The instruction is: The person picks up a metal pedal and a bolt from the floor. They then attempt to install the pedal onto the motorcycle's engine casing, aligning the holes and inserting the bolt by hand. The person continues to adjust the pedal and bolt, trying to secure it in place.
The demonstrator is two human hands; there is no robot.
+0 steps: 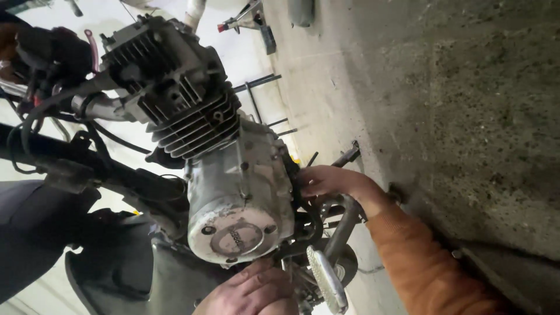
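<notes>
Overhead and tilted, my head camera takes in a concrete floor (466,105), stained and pitted, filling the right of the view. Against it stands a motorcycle engine (221,169), the biggest thing near my hands, mounted in a dark frame (87,163) that runs off to the left. Its finned cylinder (186,111) sits at the top, black and ribbed, with a grey exhaust pipe (99,106) curving away at the left and dark cables (35,116) looping beside it. Below the fins comes the worn silver crankcase cover (239,198), its paint flaking, with a round cap (236,238) facing me.

I see my right hand (326,181), in an orange sleeve (431,268), reaching in behind the right edge of the crankcase cover, fingers curled against the engine's side; what they grip is hidden, so I cannot tell whether they pinch anything. My left hand (254,291) sits at the bottom edge, just under the round cap, fingers bent and close together, knuckles toward me; its fingertips are out of sight, and I cannot tell what they hold.

Between the two hands a ribbed metal foot peg (326,283) juts toward the camera, beside a dark kick lever (341,227). A red-tipped tool (245,20) lies on the floor far off at the top.
</notes>
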